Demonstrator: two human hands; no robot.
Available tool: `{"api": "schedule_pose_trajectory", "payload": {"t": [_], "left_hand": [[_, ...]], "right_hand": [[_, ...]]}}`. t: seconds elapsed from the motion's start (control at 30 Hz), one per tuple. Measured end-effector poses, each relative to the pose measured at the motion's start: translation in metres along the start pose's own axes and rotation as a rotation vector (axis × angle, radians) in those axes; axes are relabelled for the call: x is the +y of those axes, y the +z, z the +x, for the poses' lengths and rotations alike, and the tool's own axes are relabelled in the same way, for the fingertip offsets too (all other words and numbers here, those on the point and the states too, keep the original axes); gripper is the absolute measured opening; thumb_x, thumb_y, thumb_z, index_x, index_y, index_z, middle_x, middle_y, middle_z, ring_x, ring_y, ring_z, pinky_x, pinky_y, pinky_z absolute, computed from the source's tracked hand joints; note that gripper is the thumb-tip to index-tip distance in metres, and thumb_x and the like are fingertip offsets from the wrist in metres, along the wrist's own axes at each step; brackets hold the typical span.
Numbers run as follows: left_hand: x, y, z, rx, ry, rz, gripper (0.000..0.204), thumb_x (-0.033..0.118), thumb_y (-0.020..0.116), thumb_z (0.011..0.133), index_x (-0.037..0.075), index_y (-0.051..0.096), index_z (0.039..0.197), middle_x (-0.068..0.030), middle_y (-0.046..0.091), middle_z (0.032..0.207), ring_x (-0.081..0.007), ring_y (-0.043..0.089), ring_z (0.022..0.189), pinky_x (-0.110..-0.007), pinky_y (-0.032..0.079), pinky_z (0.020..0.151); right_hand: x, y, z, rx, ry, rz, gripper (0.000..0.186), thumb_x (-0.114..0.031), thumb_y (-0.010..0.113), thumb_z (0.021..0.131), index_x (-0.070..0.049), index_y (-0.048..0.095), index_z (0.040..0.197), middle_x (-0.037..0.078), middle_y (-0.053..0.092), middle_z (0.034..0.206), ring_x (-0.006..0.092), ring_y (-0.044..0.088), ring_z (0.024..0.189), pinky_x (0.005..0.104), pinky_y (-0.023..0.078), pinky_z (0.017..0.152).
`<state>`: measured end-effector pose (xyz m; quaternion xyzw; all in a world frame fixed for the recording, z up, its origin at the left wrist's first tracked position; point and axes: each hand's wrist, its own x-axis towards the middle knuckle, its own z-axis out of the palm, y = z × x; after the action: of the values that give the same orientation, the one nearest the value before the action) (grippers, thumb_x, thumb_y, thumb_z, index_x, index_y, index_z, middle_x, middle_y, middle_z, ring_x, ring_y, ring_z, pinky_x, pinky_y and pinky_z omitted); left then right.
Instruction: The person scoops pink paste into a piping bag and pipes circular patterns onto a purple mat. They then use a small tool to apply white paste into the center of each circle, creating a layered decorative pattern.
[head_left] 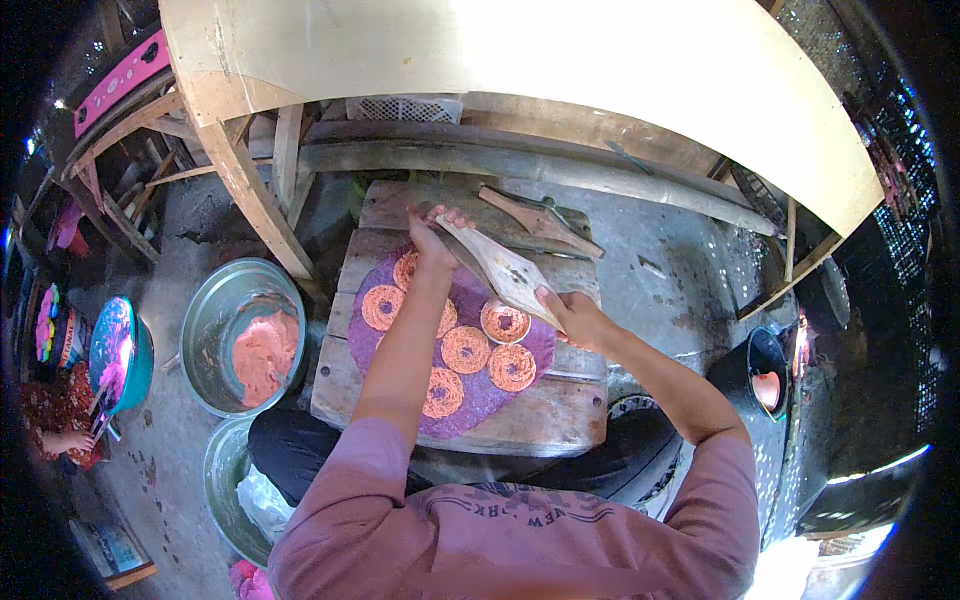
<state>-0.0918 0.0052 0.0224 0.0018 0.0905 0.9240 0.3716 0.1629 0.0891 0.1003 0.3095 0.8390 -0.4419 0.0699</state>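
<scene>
My left hand (pixel 440 235) and my right hand (pixel 582 320) grip the two ends of a pale wooden press board (pixel 508 270), which has small holes in its wide middle. It is held tilted above a low wooden bench (pixel 345 345). Beneath it, a purple round sheet (pixel 530 370) carries several coils of orange dough (pixel 465 350). One coil (pixel 506 322) near the board has a pale rim. My left forearm hides part of the sheet. A second wooden press piece (pixel 540 220), with handles, lies at the bench's far side.
Left of the bench stands a metal basin (pixel 195 340) with orange dough (pixel 265 350); nearer is a basin (pixel 215 490) with a white plastic bag (pixel 262 505). A person's hand (pixel 68 441) shows beside a teal tub (pixel 140 370). A dark bucket (pixel 745 370) stands right; a pale tabletop (pixel 500 50) overhangs beyond.
</scene>
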Motion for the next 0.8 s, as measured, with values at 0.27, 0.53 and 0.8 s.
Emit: {"api": "schedule_pose_trajectory", "payload": {"t": [0.27,0.53,0.8], "left_hand": [[0.029,0.076,-0.025,-0.502,0.068,-0.196,0.054,0.06,0.038,0.094,0.015,0.054,0.069,0.0008,0.053,0.06,-0.0175,0.05,0.056,-0.037,0.043,0.063],[0.148,0.15,-0.171,-0.836,-0.051,0.219,0.084,0.074,0.01,0.089,0.009,0.055,0.062,-0.0074,0.052,0.05,-0.0241,0.047,0.04,-0.041,0.044,0.045],[0.145,0.116,-0.282,-0.729,-0.08,0.575,0.095,0.074,0.0,0.087,0.001,0.047,0.051,-0.0209,0.051,0.046,-0.0305,0.048,0.032,-0.045,0.047,0.037]], "right_hand": [[0.003,-0.067,-0.02,-0.189,-0.178,0.711,0.091,-0.074,0.024,0.089,0.005,0.063,0.109,0.014,0.068,0.09,0.0214,0.066,0.081,0.0336,0.053,0.075],[0.05,0.035,0.012,0.219,-0.702,-0.306,0.01,-0.01,0.067,0.076,-0.01,0.07,0.086,0.007,0.061,0.094,0.0291,0.054,0.097,0.0411,0.042,0.088],[0.039,0.049,0.01,0.22,-0.795,-0.658,0.015,-0.015,0.068,0.077,-0.015,0.071,0.092,0.005,0.057,0.109,0.0278,0.05,0.1,0.0461,0.037,0.089]]}}
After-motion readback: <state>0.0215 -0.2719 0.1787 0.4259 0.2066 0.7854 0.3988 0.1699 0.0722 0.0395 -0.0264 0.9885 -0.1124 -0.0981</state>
